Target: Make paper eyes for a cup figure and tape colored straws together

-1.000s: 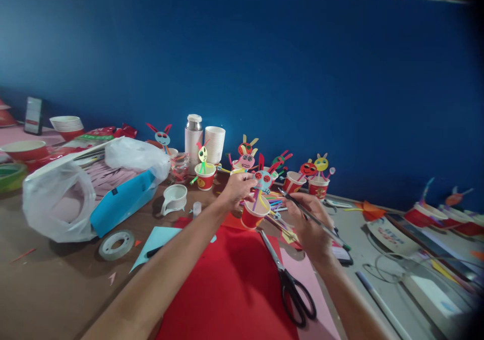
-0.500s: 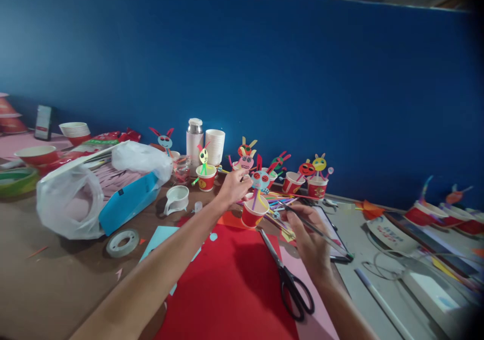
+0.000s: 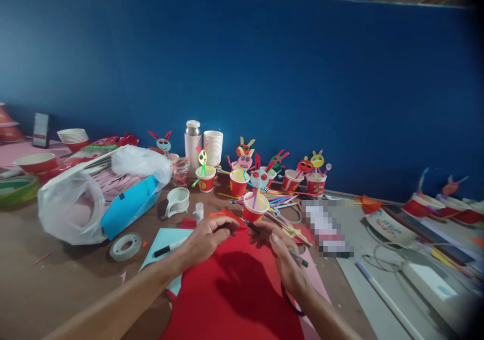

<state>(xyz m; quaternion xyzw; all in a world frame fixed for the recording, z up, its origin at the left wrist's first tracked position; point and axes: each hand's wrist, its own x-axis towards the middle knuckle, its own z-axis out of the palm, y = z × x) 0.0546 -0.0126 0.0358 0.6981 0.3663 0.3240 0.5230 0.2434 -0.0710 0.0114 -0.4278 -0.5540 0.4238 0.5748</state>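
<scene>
My left hand [image 3: 212, 236] is above the red paper [image 3: 227, 289], its fingers curled with the tips near those of the other hand; what it holds, if anything, is too small to name. In my right hand [image 3: 278, 249] is a dark pen [image 3: 300, 259] whose tip points left. Just beyond the hands stands a red paper cup [image 3: 254, 210] with a blue rabbit-eared figure [image 3: 260, 178] upright in it. Beside my left forearm, a black-capped marker [image 3: 162, 251] lies on light blue paper [image 3: 159, 236]. Scissors are mostly hidden under my right hand.
Several cups with paper figures [image 3: 239, 183] line the blue partition [image 3: 242, 77]. On the left are a plastic bag [image 3: 71, 204], a tape roll [image 3: 126, 246] and a white holder [image 3: 177, 201]. Colored sticks [image 3: 285, 201] lie behind the front cup; cables and a white box [image 3: 431, 282] are right.
My left hand has drawn back from the figures toward me, and my right hand has moved left and nearer. A black-capped marker now shows on the light blue paper.
</scene>
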